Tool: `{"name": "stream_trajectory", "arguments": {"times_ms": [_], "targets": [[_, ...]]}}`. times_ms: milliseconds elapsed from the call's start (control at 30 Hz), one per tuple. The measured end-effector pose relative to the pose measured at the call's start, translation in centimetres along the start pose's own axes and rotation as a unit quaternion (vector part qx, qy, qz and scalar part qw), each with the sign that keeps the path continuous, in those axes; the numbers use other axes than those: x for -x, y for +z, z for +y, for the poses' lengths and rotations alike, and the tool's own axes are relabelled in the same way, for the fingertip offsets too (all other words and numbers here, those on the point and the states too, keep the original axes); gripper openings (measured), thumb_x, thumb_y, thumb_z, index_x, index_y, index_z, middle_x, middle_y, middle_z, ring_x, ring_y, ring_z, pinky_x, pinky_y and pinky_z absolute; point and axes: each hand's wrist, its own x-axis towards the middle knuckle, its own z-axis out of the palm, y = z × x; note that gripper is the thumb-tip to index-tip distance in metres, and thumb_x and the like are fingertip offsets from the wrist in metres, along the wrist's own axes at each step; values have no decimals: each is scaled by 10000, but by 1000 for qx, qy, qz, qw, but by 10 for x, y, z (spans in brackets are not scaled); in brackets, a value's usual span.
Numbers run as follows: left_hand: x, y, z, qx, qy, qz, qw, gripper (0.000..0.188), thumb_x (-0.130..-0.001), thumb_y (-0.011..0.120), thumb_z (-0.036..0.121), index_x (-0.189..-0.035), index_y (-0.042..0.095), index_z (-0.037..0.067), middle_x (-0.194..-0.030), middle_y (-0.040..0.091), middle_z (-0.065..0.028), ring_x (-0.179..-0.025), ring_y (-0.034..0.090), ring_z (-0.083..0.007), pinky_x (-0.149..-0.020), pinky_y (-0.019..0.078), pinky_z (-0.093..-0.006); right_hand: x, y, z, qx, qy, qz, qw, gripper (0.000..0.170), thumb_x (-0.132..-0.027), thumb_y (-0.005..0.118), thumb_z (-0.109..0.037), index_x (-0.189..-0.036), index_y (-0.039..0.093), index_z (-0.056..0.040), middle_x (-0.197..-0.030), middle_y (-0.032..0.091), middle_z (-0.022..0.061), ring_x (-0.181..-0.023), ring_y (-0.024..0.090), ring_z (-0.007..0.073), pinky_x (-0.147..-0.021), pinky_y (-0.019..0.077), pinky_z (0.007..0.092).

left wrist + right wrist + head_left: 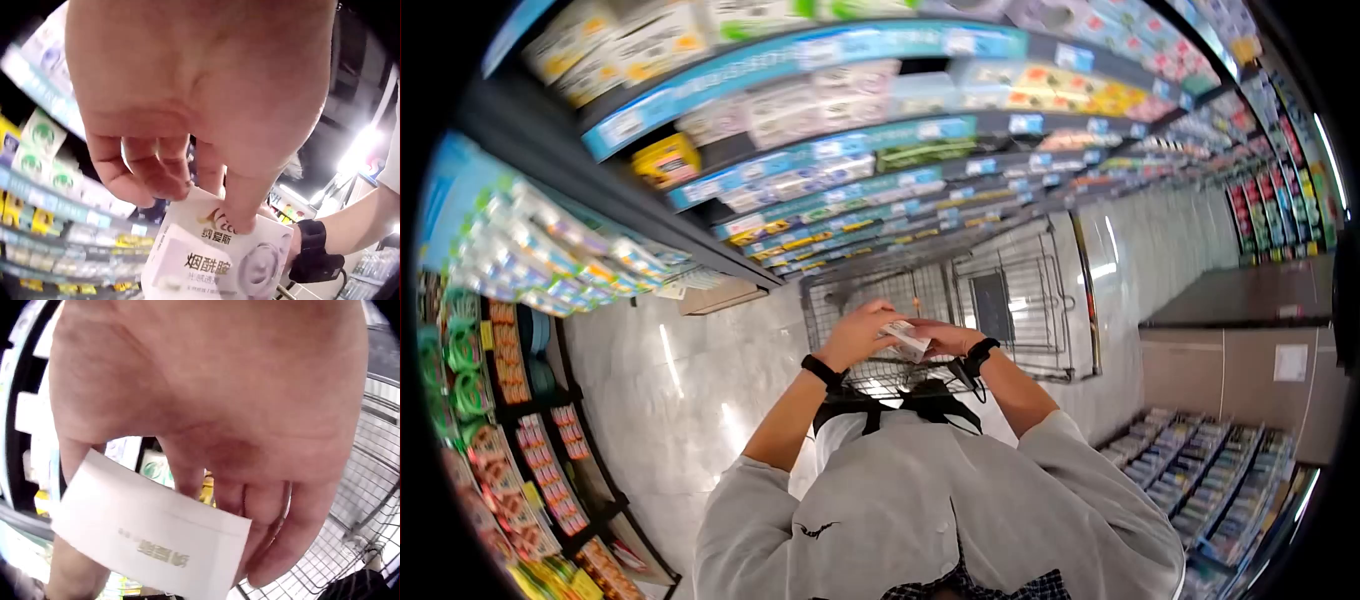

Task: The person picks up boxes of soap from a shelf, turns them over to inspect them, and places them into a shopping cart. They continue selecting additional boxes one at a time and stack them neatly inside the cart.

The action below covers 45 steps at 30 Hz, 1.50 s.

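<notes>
Both hands are on a small white carton of soap [912, 343], held in front of the body above the shopping cart. My left hand [858, 336] pinches its top edge, the thumb lying on the printed face. In the left wrist view the soap carton [215, 259] shows gold and dark lettering and a lilac swirl. My right hand [946, 340] grips the other end, thumb on one side and fingers on the other. A plain white side of the soap carton [150, 525] with faint gold print faces the right wrist camera.
The wire shopping cart [992, 307] stands right ahead, below the hands. Long store shelves [820, 50] of boxed goods run along the far side. Hanging packs [550, 245] fill a rack at left. Brown cartons [1240, 370] and a low display [1200, 470] stand at right.
</notes>
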Motion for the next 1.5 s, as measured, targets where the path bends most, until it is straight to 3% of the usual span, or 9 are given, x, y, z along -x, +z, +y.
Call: {"name": "stream_trajectory", "arguments": {"times_ms": [167,367,700,867,900,1033,1100,1167,1500], "targets": [[-41,149,-45,243,-137,-25,960,666,-837,661,358,-1377,375,93,-1279,493,-157,-1153,516,-291,-898,467,-361,28,-76,91,-108,-22,72,991,649,-886,581,-354,-1428,302,-130,-1215,525,59,-1051,547,173,-859,475,316],[-111,230,-38,513,-442,-146,721,730,-885,599,420,-1415,231,79,-1267,474,-106,-1109,542,-220,-923,463,-355,31,-147,149,-97,-98,169,976,674,-871,636,-294,-1423,312,-82,-1336,454,107,-1216,435,193,-965,382,319],[-207,396,-176,349,-516,-64,780,809,-821,702,372,-1407,233,73,-1193,553,-150,-1038,570,-277,-837,484,-422,-80,-293,293,65,-116,334,933,549,-856,562,-303,-1333,452,-55,-917,664,123,-768,613,232,-689,467,332],[-150,525,-312,74,-229,-155,958,675,-855,665,256,-1378,301,34,-944,632,-106,-854,606,-191,-690,508,-359,-80,-293,286,-10,1,284,959,522,-857,533,-296,-1322,467,-68,-1187,585,221,-1057,598,284,-863,462,353],[-186,477,-241,254,-447,-130,848,566,-883,586,160,-1378,343,32,-817,616,-55,-708,574,-124,-566,465,-308,-80,-290,290,-5,-8,297,955,487,-861,525,-271,-1309,487,-83,-1161,605,202,-1028,608,287,-845,468,354],[-194,456,-192,358,-482,-239,763,461,-907,493,135,-1351,422,30,-750,571,-17,-597,489,-100,-497,387,-252,-68,-288,285,-53,-41,287,956,437,-875,517,-208,-1272,502,-26,-889,585,37,-711,513,95,-592,415,257],[-188,450,-175,210,-384,-203,876,347,-876,497,206,-1159,592,30,-1013,653,-189,-927,628,-308,-819,480,-369,-50,-286,265,-70,17,273,959,414,-836,565,-273,-1170,588,-29,-946,665,163,-777,631,233,-682,478,331],[-172,446,-180,187,-341,-140,911,405,-875,529,227,-1230,550,33,-857,643,-51,-685,564,-149,-612,453,-299,-56,-289,288,11,-76,310,948,393,-837,561,-268,-1136,607,-18,-840,656,126,-684,600,187,-617,458,317],[-101,200,-94,340,-412,-20,845,357,-935,516,283,-1230,549,86,-1146,619,-60,-1016,608,-217,-798,487,-321,2,-217,182,-13,-71,331,941,326,-873,592,-329,-1031,639,-48,-813,641,25,-646,595,118,-538,469,253]]}}
